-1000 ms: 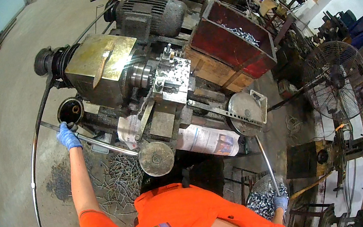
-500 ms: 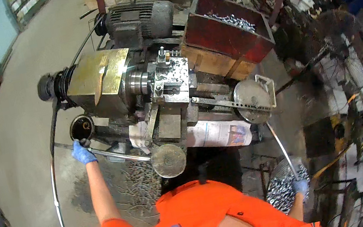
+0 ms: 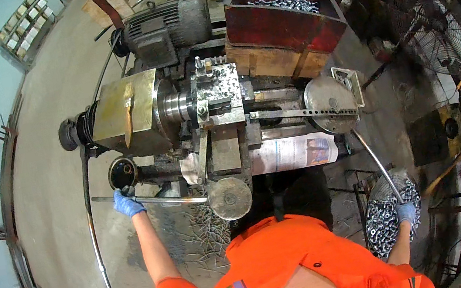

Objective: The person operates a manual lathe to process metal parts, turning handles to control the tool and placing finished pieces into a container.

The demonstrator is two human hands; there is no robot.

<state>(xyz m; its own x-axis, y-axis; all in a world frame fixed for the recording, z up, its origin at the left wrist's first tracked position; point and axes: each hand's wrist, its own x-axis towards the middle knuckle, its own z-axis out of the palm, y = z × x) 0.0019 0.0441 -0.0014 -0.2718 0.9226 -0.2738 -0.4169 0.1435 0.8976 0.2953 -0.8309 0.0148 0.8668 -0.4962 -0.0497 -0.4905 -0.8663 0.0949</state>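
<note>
My left hand (image 3: 128, 203), in a blue glove, is closed around a steel lever bar (image 3: 175, 200) that runs to a round metal disc (image 3: 230, 198) at the machine's front. Right beside its fingers is a dark round cup (image 3: 123, 173) with a ring-like piece inside. My right hand (image 3: 406, 213), gloved too, grips the lower end of a slanting steel rod (image 3: 374, 159). That rod comes down from a larger disc (image 3: 328, 103) on the right. Beneath the right hand sits a basket of shiny small metal parts (image 3: 388, 218). Between my arms stands the machine's metal block (image 3: 218, 93).
A brush (image 3: 129, 115) lies on the brass-coloured cover (image 3: 107, 110). Behind are a motor (image 3: 167, 28) and a red bin (image 3: 284, 29) with more metal parts. Metal shavings (image 3: 206, 231) litter the floor. A long rod (image 3: 100, 259) stands at left, a fan (image 3: 427, 20) at right.
The whole view has turned and shifted slightly. Both hands keep their places on the bar and the rod, with no clear movement of the machine.
</note>
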